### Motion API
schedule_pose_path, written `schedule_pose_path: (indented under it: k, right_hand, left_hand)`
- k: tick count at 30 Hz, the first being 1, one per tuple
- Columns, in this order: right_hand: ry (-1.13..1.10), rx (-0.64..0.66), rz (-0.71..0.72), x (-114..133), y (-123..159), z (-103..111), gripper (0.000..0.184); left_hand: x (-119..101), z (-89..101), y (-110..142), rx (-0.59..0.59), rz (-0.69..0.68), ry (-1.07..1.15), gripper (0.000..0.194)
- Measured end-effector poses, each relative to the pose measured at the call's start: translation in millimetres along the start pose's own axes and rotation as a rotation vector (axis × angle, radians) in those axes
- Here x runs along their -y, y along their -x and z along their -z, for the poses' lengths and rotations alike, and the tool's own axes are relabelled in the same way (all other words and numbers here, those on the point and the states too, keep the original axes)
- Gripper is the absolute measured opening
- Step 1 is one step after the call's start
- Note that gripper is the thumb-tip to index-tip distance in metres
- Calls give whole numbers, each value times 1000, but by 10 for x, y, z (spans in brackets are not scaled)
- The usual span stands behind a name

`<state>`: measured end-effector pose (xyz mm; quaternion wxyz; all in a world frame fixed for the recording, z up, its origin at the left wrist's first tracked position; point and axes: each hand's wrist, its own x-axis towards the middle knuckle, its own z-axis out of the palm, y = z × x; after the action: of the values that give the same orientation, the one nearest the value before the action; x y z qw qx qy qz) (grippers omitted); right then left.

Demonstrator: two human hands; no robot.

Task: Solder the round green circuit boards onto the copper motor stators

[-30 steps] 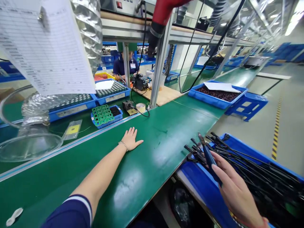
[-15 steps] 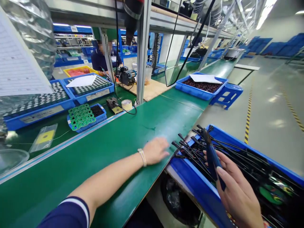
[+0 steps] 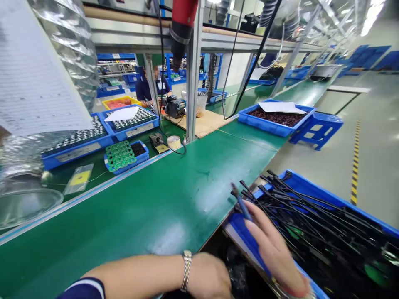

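Room is left across the green surface point(image 3: 124, 211) ahead of the left hand point(image 3: 207, 277), up to a blue tray of green circuit boards point(image 3: 120, 155), a small black control unit point(image 3: 156, 142) and a roll of tape point(image 3: 173, 142), which line its far edge. An aluminium post point(image 3: 192, 91) rises behind them. To the right, passage is barred by the raised wall of a blue bin point(image 3: 311, 185) packed with black cables point(image 3: 311, 220), beside the right hand point(image 3: 274, 245) and its blue-handled cutters point(image 3: 241, 206). A narrower lane runs along the surface toward a 2nd blue tray point(image 3: 268, 126).
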<state>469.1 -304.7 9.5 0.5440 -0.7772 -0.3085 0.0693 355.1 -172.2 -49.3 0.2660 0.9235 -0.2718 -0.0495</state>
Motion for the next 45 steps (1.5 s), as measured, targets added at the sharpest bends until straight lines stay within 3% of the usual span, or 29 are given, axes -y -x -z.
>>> schedule_pose_path:
  k: [2,4,7,9,12,16,21,26,29,33,38,45]
  right_hand:
    - [168,119,176,4,-161,-366,39]
    - [342,206,324,7,-272,-748,38]
    - [621,314,391,11,-360,-1144,37]
    - [719,393,389,30,-446,-1255,43]
    - [666,487,414,132,-747,-1389,53]
    - [609,564,444,345,-1462,-1939,47]
    - [703,313,230,446,-2412,-2867,55]
    - [778,64,19,349,-2828,-3333,63]
    - [806,4,14,270,-2870,-3418,63]
    - [824,-10,61,194,-2818,-3342,60]
    - [855,13,113,126,-2529,-3016,53]
    - [906,111,198,65,-1895,-2462,50]
  left_hand:
    - [-23,150,227,-55,12,-72,41]
    - [-6,356,495,-159,130,-97,38]
    - [33,550,958,-273,323,33,29]
    - [73,565,1231,-351,450,140,25]
    - [157,506,1466,-473,610,302,23]
    - [275,428,1507,-510,529,283,26]
    - [531,195,1523,-447,253,240,39]
    - [722,-16,1543,-375,266,274,27]
    - [704,17,1543,-392,271,305,23]
    - [615,149,1569,-442,265,322,23]
    - [499,308,1607,-457,299,332,23]
    - [394,404,1609,-457,354,337,23]
